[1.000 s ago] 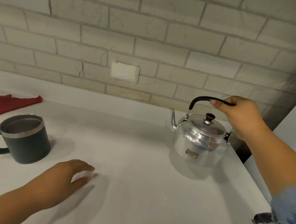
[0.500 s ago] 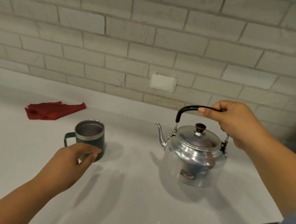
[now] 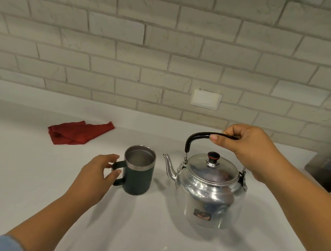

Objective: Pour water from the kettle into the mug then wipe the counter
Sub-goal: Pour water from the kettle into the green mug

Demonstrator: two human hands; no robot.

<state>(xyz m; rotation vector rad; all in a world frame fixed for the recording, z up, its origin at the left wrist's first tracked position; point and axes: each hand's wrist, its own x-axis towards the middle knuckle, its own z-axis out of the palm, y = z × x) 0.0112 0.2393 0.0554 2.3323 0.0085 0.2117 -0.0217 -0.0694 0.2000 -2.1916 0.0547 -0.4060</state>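
right grip (image 3: 250, 150) clenched on shiny round metal kettle's (image 3: 209, 192) black handle, frame centre-right | left grip (image 3: 98, 171) released, fingers touching dark green steel-rimmed mug's (image 3: 138, 172) handle | white table (image 3: 22, 174)

kettle (image 3: 210, 196) sticker (image 3: 202, 215): small dark label low on the front of the body, reddish marks on it, too blurred to read
mug (image 3: 138, 172): no text seen
wall plate (image 3: 206, 99): blank, no marking seen
legible text overall: none
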